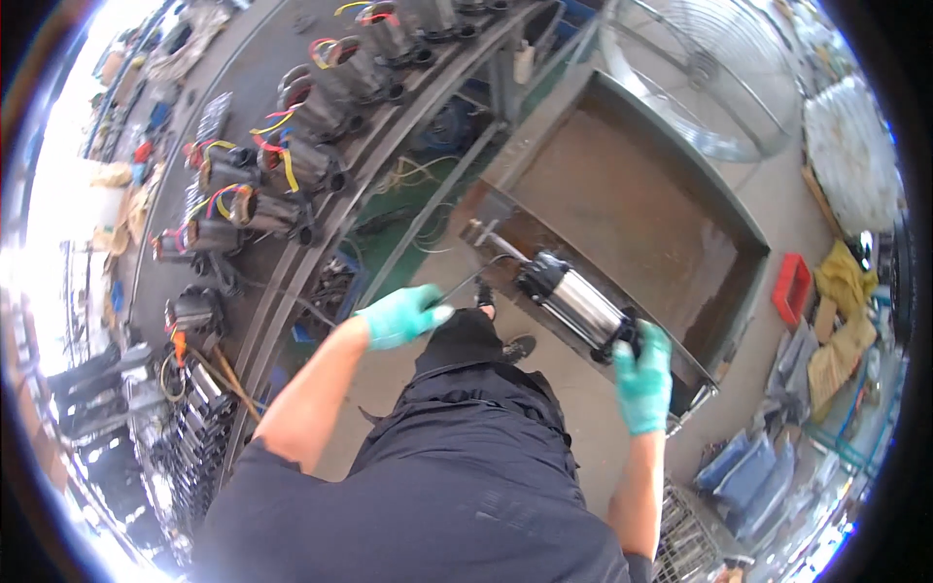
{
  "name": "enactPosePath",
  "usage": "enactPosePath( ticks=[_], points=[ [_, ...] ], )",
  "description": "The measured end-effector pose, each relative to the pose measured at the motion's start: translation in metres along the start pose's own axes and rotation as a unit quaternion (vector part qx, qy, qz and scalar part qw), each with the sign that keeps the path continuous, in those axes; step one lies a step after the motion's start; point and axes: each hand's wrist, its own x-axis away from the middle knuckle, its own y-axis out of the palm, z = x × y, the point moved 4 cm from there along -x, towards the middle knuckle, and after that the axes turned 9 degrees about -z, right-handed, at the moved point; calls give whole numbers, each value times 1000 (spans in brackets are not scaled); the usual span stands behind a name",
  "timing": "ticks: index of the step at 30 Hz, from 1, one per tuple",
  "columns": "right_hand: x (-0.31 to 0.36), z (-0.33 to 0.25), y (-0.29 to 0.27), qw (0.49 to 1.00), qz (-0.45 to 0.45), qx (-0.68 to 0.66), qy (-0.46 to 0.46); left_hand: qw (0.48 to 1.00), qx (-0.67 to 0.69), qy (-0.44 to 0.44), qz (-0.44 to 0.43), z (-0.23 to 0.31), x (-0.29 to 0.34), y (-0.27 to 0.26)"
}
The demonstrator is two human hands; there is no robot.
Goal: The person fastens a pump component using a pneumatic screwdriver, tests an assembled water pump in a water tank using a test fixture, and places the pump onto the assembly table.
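Note:
A silver cylindrical motor or pump with black end pieces lies at a slant along the near edge of a large metal tank. My right hand, in a green glove, is at its lower right end, with fingers and thumb around the black end piece. My left hand, also green-gloved, is closed on a thin dark rod or cable that points toward the upper black end. Whether that thin piece touches the motor cannot be made out. A metal shaft or fitting extends from the motor's upper left end.
On the left, a dark workbench carries several metal motor housings with coloured wires. A large round fan stands beyond the tank. Toward the right lie a red bin and yellow cloths or sacks. My shoe is on the floor below.

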Motion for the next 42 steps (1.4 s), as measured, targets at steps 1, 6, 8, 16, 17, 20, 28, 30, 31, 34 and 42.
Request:
enactPosePath(
  ticks=[1, 6, 8, 16, 17, 20, 28, 30, 31, 34, 42],
  points=[
    [-11, -14, 5, 999, -28, 28, 29, 997, 48, -1, -52, 10, 18, -7],
    [-37, 2, 6, 997, -37, 55, 50, 979, -131, 129, 89, 16, 54, -66],
    [-46, 6, -1, 996, -78, 27, 17, 963, -129, 178, 154, 29, 44, -82],
    [-53, -6, -88, 999, 22, -16, 36, 934, -54, 287, 205, 69, -36, -120],
    [-60, -8, -97, 999, 13, -10, 41, 922, -90, 304, 223, 78, -49, -122],
    [-90, -4, -102, 995, -1, 67, 71, 888, -191, 320, 270, 88, -102, -126],
    [-176, 46, -41, 963, -82, 204, 157, 856, -366, 252, 265, 113, -214, -118],
    [-189, 62, -23, 958, -94, 204, 180, 866, -369, 238, 240, 116, -227, -113],
    [-195, 65, -15, 957, -94, 201, 189, 875, -371, 219, 222, 114, -235, -113],
    [-207, 95, 10, 957, -93, 198, 190, 887, -372, 194, 190, 119, -242, -102],
    [-231, 122, 50, 962, -57, 181, 195, 895, -384, 159, 163, 119, -248, -101]
  ],
)
